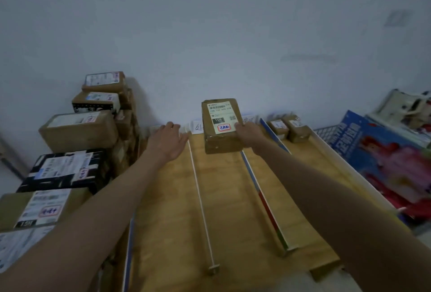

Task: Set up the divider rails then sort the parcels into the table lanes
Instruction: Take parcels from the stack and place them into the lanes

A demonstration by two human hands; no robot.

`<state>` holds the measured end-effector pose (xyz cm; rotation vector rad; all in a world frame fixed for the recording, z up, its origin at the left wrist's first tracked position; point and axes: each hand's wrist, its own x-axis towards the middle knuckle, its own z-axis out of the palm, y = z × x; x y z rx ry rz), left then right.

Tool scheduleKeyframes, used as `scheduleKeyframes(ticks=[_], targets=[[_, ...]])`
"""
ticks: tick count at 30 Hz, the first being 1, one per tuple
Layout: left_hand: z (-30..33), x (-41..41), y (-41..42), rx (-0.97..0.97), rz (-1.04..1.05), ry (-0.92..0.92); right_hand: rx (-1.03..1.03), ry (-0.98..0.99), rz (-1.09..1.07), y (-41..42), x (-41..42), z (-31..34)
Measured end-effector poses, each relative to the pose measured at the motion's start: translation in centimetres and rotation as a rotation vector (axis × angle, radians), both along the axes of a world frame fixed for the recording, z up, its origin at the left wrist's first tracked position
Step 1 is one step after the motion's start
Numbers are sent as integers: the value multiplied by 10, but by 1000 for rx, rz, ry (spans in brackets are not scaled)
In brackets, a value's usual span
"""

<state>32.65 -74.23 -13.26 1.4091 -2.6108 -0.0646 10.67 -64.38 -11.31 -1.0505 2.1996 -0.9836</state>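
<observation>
Parcel (221,126) in brown cardboard, held above the far end of the middle lane: the right hand (248,134) grips it by its right edge, thumb on the label, fingers curled beneath. Its white shipping label carries a barcode, a dark block reading "15H" and a red-outlined stamp with blue handwriting that is too blurred to read. The left hand (166,140) reaches out flat over the left lane, fingers nearly straight and holding nothing.

Below lies a pale wooden table (224,198) split lengthwise by rails: a thin white rail (200,198) left of centre and a taller rail (263,198) with blue, red and green stripes right of it. A further blue-edged rail (274,136) and a white rail (345,166) bound the right lane, where two small brown parcels (289,128) sit side by side at the far end. Small paper tags (198,126) stand along the back edge, probably lane markers, though their writing cannot be made out.

To the left, six labelled parcels (79,128) can be counted along the front of a stack, one of them black (65,170). A plain grey-white wall (210,35) backs the table. On the right rest a blue printed box (384,152) and a wire basket (326,132).
</observation>
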Motion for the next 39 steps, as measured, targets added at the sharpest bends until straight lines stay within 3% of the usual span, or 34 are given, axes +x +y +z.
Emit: scheduleKeyframes(ticks=[10,21,39], targets=[[-47,-140,13,46,-104,-40,77,-68,-147,36,-142,-54],[-109,-288,9,142,40,-93,235,-12,-45,1,-303,-144],[-182,-335,-106,168,174,-117,312,-133,55,-143,-366,-236]])
